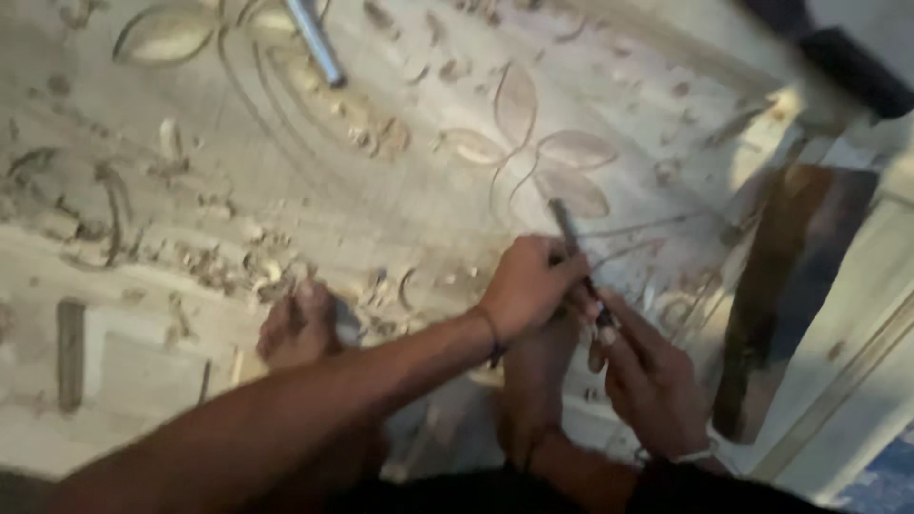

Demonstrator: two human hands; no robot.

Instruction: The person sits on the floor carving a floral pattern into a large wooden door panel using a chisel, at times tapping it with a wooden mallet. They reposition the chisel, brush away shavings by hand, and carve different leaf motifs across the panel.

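Wood chips were scattered over the carved wooden panel at the left. Near the middle, the left hand was closed around a chisel, its tip set beside the carved leaf pattern. Just to the right, the right hand was clamped in a grip on the chisel's lower end.

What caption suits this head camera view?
Both hands, left hand and right hand, grip a thin metal chisel on a pale carved wooden panel strewn with chips.
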